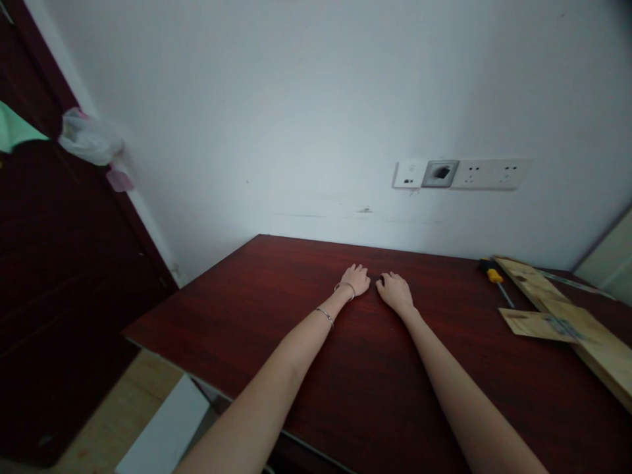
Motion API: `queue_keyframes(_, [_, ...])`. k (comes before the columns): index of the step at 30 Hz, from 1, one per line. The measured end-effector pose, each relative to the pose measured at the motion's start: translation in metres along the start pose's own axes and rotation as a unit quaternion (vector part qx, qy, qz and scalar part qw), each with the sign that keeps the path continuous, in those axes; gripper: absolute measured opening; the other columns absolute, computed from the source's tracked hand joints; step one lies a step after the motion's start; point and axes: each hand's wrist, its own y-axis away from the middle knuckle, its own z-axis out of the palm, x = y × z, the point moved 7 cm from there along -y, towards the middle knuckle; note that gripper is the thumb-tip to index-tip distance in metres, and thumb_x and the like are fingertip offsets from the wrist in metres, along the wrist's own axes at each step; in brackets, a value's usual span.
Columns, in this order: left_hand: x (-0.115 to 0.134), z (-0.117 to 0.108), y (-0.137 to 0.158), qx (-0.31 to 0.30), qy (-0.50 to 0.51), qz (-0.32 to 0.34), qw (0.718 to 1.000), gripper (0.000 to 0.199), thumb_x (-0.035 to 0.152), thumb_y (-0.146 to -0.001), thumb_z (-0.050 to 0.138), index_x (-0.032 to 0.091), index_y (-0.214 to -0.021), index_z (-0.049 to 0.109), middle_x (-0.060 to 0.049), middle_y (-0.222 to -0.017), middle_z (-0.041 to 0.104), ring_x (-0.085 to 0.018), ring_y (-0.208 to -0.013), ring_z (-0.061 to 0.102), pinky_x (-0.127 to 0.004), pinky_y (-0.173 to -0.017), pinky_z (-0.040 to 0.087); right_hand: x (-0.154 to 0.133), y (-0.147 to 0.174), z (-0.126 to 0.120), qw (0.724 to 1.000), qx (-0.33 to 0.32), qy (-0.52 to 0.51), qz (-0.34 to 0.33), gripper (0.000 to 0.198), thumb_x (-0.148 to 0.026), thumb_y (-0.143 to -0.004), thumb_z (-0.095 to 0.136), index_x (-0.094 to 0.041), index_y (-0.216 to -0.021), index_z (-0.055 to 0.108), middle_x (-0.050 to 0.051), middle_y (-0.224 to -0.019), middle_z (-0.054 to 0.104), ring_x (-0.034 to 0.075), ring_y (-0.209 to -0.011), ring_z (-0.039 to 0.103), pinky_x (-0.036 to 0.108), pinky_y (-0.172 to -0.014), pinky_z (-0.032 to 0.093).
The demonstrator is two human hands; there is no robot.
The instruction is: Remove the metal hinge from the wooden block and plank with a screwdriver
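Note:
Both arms reach forward over a dark red wooden table [296,283]. My left hand [356,278] lies palm down on the tabletop, its fingers slightly bent and apart, holding nothing. Two thin bracelets circle that wrist and forearm. A small gap separates it from my right hand [395,291], which also rests palm down with loosely spread fingers and nothing in them. To the right of my right hand lies a screwdriver [494,275] with a yellow and black handle. Close by are a long pale wooden board [587,326] and a smaller flat wooden piece [533,324].
A thin metal strip [575,283] lies behind the board. White wall sockets [488,174] are set above the table's back edge. On the left stand a dark door [64,263] with a plastic bag [89,138] beside it, and a white panel [165,424] below the table edge.

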Motion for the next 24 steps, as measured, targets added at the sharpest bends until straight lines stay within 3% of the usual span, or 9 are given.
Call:
queue_keyframes(8, [0.0001,0.0002,-0.0003,0.005,0.004,0.002,1.0,0.043,0.024,-0.093,0.033,0.004,-0.127,0.052,-0.018,-0.137,0.049,-0.026,-0.131,0.039,-0.039,-0.109,0.03,0.0,0.001,-0.0003,1.0,0.008,0.006,-0.001,0.043,-0.029,-0.091,0.036,-0.009,-0.121,0.058,0.019,-0.13,0.055,0.028,-0.123,0.048,0.037,-0.101,0.033])
queue_keyframes(18, [0.0002,-0.0013,0.0017,-0.006,0.001,-0.005,1.0,0.044,0.023,-0.093,0.034,0.011,-0.134,0.045,-0.013,-0.14,0.047,-0.025,-0.134,0.036,-0.044,-0.112,0.024,-0.0045,0.0028,-0.0058,1.0,0.025,0.009,0.004,0.039,-0.026,-0.09,0.036,-0.008,-0.112,0.063,0.019,-0.12,0.06,0.028,-0.116,0.051,0.037,-0.098,0.035])
queue_keyframes(24, [-0.0007,-0.0025,0.0013,-0.002,0.006,-0.006,1.0,0.043,0.023,-0.093,0.035,0.011,-0.132,0.048,-0.013,-0.14,0.048,-0.024,-0.134,0.037,-0.04,-0.112,0.026,-0.0054,0.0039,-0.0059,1.0,0.021,0.009,0.001,0.04,-0.025,-0.09,0.036,-0.01,-0.119,0.059,0.02,-0.127,0.056,0.028,-0.121,0.047,0.039,-0.1,0.032])
